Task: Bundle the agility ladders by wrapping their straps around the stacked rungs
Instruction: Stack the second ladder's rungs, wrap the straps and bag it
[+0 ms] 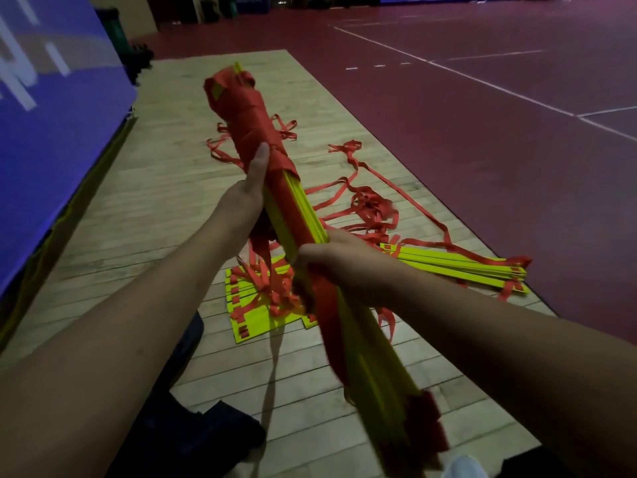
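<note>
I hold the long stack of stiff yellow plastic rungs slantwise above the wooden floor, its far end bound in red webbing strap. My left hand grips at the wrap's edge and my right hand grips mid-stack, fingers curled round it. The rungs look light and slippery, so I'd grip near the wrap.

— What's underfoot?
— A pale wood floor, a strip running away from the camera. A red court borders it on the right, crossed by white lines.
— And on the left?
— A blue wall, close by. A green bin stands at its far end, with dark shapes beside it, too dim to name.
</note>
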`<state>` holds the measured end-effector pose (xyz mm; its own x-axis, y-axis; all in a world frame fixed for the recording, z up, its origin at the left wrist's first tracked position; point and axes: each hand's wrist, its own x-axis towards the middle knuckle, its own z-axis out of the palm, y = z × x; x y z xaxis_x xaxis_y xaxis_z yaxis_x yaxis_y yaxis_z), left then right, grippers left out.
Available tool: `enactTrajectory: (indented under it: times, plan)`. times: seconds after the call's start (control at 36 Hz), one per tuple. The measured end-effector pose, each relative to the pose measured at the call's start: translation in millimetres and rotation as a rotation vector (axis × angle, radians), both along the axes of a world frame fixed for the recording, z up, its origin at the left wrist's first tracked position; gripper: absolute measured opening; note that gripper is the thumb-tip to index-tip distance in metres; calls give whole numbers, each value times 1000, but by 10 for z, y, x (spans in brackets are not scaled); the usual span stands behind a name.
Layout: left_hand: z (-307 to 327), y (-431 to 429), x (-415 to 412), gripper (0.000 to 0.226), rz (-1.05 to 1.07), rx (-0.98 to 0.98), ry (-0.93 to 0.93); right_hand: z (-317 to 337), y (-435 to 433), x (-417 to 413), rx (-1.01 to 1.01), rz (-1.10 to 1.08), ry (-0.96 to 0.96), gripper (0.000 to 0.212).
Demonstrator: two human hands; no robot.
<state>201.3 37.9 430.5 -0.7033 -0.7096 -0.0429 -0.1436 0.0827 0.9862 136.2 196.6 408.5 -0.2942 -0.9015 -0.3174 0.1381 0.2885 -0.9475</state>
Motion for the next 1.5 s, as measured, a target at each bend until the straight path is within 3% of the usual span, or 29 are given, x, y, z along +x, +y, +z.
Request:
enactTrajectory:
  times: [0.08, 0.14, 0.22, 0.28, 0.39, 0.5, 0.64, 0.69, 0.78, 0.86, 0.92, 1.06, 1.14, 1.22, 1.31, 1.36, 1.42, 1.5]
  plan:
    - [-8, -73, 40, 79, -179, -122, -207, -32, -39, -81, 34, -151, 376, 24]
    - [-50, -56, 39, 74, -252, -104, -266, -76, -51, -74, 88, -185, 660, 22]
    - [-141, 68, -16, 57, -212, 43, -199, -122, -24, -46, 241, -153, 1007, 34]
    - [-189, 119, -58, 52, -106, 125, -106, -123, -6, -58, 236, -95, 1042, 48]
    - [-169, 83, -107, 45, -11, 260, 160, 51, 58, -105, 60, -87, 668, 56]
    - [-72, 29, -113, 62, -117, 381, 421, 158, 127, -197, -14, -108, 316, 54]
    - [-33, 0, -87, 66, -244, 337, 411, 126, 167, -186, -17, 239, -271, 40]
    - [-15, -20, -59, 68, -278, 267, 338, 104, 151, -135, -60, 317, -326, 30]
    - [33, -108, -18, 68, -306, 182, 174, 100, 124, -115, -76, 100, -104, 22]
    - [68, -165, 34, 78, -338, 163, -78, 96, 105, -168, -79, -108, 218, 25]
    - [39, -127, 33, 70, -348, 106, -163, 67, 81, -181, -17, -171, 420, 30]
    - [-154, 50, -41, 55, -208, 31, -131, -112, 20, -55, 171, -154, 1078, 30]
    - [-153, 96, -71, 58, -77, 77, -61, -132, 42, -9, 133, -149, 1209, 35]
    - [-102, 94, -85, 59, 17, 74, 25, -96, 25, 39, 74, -122, 1132, 36]
    - [-94, 48, -57, 53, -11, 124, 107, 17, 47, 18, -10, -112, 903, 47]
    - [-74, 21, -8, 56, -83, 162, 162, 106, 81, -65, -71, -162, 636, 55]
    - [-51, 16, 9, 58, -129, 198, 239, 139, 131, -137, -83, -196, 253, 54]
    - [-29, 16, -25, 70, -163, 268, 310, 114, 192, -87, -38, -70, -158, 60]
